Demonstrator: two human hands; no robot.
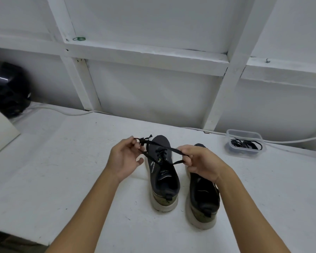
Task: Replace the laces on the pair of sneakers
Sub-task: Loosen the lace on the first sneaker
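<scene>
Here I have the flat black shoelace [160, 146] stretched between both hands above the left dark grey mesh sneaker [162, 172], which stands mid-table with its toe toward the table's far edge. My left hand [125, 157] pinches the lace's tangled ends; my right hand [199, 161] grips its other stretch. The lace runs crosswise to the shoe's long axis, its middle threaded in the eyelets directly below, equally near both hands. The second dark sneaker [203, 198] stands just beside. A clear plastic tub [244, 133] near the table's far right edge holds more black laces [244, 144].

White panelled wall [153, 92] with white framing battens [146, 57]; white tabletop [62, 161]; white cable [66, 112] along wall base.
</scene>
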